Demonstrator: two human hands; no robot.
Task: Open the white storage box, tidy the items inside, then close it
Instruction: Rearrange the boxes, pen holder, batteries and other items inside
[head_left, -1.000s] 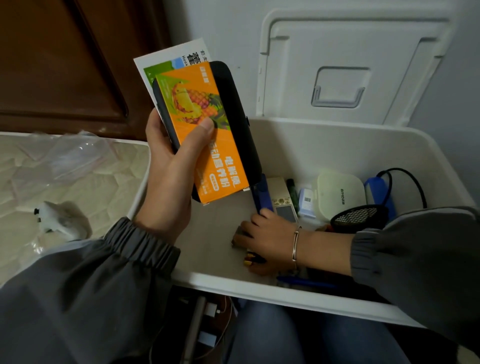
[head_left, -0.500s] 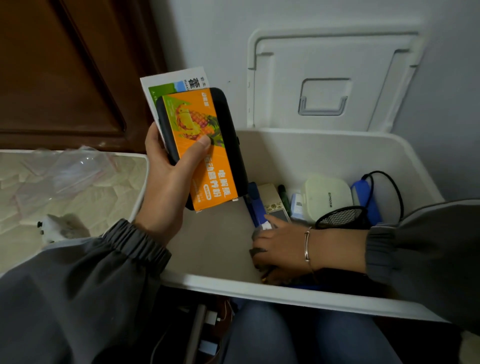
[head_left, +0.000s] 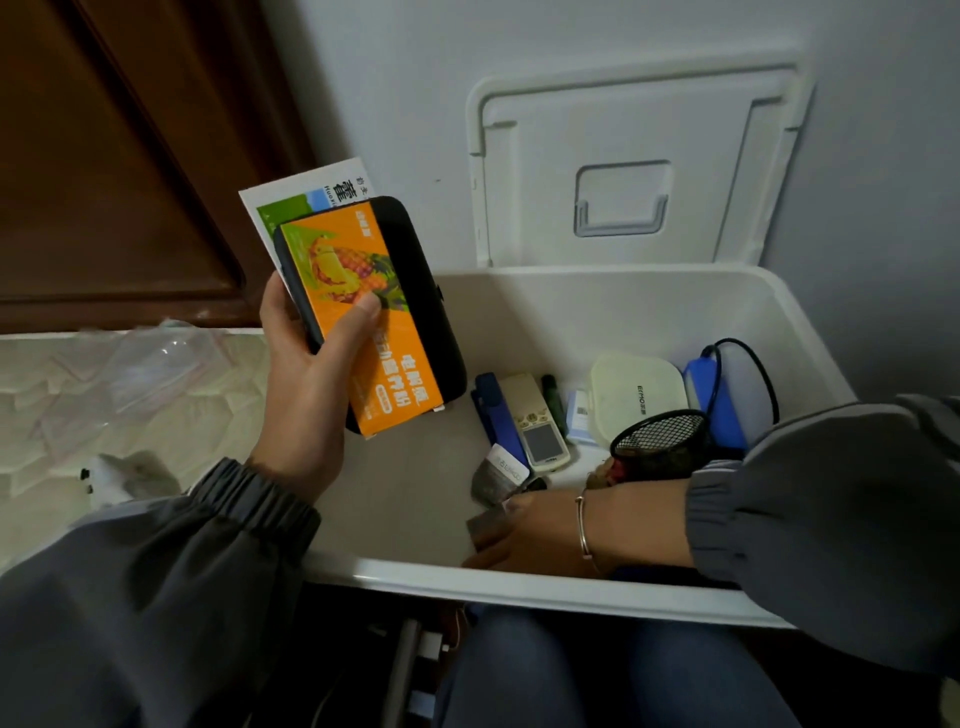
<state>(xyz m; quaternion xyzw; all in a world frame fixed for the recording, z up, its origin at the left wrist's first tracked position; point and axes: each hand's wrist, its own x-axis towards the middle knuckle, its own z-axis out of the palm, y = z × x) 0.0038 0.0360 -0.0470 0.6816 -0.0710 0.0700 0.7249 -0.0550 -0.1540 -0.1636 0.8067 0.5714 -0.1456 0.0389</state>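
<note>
**A:** Where is the box?

**B:** The white storage box (head_left: 519, 582) sits open just above the knees, with its front rim nearest. The right hand (head_left: 540, 530) reaches in from the right edge and is down on the box floor, against the front wall.

**A:** Is it holding anything?

**B:** It has a small grey sachet (head_left: 485, 525) pinched between the thumb and curled fingers (the rim hides part of the fingertips). A foil packet (head_left: 498, 475) lies just beyond, touching the thumb.

**A:** What's further in?

**B:** A black mesh cup (head_left: 660, 441) is just beside the wrist. Behind it, toward the back right corner, are a dark blue oblong item (head_left: 493, 410), a remote control (head_left: 535, 421) right beside it, and a cream case (head_left: 639, 395). A blue gadget (head_left: 711, 400) with a black cable is near the right wall.

**A:** And the other hand?

**B:** The left hand (head_left: 306, 374) is raised near the left edge, clear of the floor. It grips a stack with the orange packet (head_left: 363, 322) in front, a black case (head_left: 426, 312) under it and a leaflet (head_left: 306, 192) behind. The thumb presses on the orange face and the fingers wrap round the back.

**A:** Where's the lid?

**B:** The lid (head_left: 639, 130) stands upright at the back edge, against the wall.
</note>
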